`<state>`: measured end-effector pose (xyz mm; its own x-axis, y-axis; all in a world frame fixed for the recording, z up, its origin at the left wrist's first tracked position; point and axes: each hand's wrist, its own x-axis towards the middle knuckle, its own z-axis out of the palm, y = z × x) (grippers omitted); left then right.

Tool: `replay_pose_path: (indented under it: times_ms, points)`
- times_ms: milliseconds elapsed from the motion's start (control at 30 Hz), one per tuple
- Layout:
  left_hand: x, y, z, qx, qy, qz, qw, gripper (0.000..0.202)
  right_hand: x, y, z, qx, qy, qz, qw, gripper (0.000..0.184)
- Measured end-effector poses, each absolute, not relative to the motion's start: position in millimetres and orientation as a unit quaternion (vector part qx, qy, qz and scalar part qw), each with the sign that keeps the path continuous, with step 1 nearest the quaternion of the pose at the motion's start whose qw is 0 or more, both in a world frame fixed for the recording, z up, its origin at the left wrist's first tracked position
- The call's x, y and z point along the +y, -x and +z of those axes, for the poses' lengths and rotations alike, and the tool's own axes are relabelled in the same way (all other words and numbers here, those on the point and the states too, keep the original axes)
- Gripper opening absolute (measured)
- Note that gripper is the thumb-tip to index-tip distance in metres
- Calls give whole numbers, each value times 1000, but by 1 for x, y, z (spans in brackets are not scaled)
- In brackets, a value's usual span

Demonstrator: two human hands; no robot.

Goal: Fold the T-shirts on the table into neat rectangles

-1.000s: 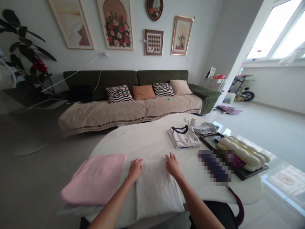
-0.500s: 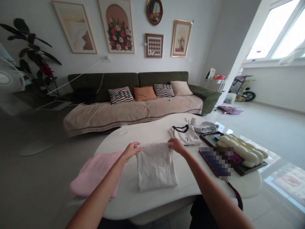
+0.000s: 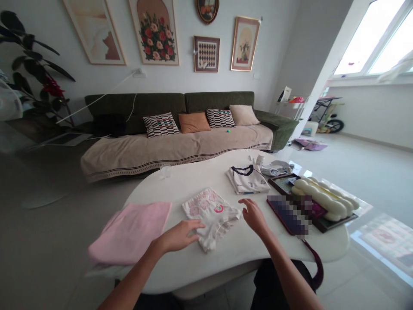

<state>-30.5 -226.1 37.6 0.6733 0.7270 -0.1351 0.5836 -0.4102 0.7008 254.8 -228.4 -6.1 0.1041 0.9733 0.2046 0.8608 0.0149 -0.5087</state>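
A small white garment (image 3: pixel 211 219) with a pink pattern and a little rainbow lies slantwise on the white table (image 3: pixel 183 273); its exact kind is unclear. My left hand (image 3: pixel 180 234) rests over its lower left edge, fingers stretched out, seemingly touching the cloth. Just off its right corner hovers my right hand (image 3: pixel 254 215), fingers loosely apart and holding nothing. Left of the garment a pink folded cloth (image 3: pixel 132 232) overhangs the table edge. Farther back lies a folded white jersey (image 3: pixel 250 181) with a dark collar.
On the right, a dark tray (image 3: pixel 342 219) carries a puffy cream object (image 3: pixel 322 198), beside a dark blurred item (image 3: pixel 287 215) with a strap (image 3: pixel 318 267). A crumpled plastic bag (image 3: pixel 277 168) sits behind. Beyond the table stands a green sofa (image 3: pixel 138 112) with cushions.
Both hands have let go of the plain white cloth's top corners and come down nearer me. In its place the pink-patterned face with the rainbow now shows, turned at an angle.
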Motion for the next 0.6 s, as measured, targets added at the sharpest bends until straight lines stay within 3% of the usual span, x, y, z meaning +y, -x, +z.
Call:
replay_pose_path:
  times_ms: [167, 300, 600]
  points:
    - [-185, 27, -23, 493, -817, 149, 261, 39, -246, -175, -34, -713, 655, 133, 210, 30]
    - [-169, 20, -59, 569, -792, 126, 181, 45, -252, -112, -64, -739, 644, 127, 153, 48]
    - [-170, 44, -75, 592, -793, 107, 96, 32, -264, -151, -88, -789, 580, 171, 111, 44]
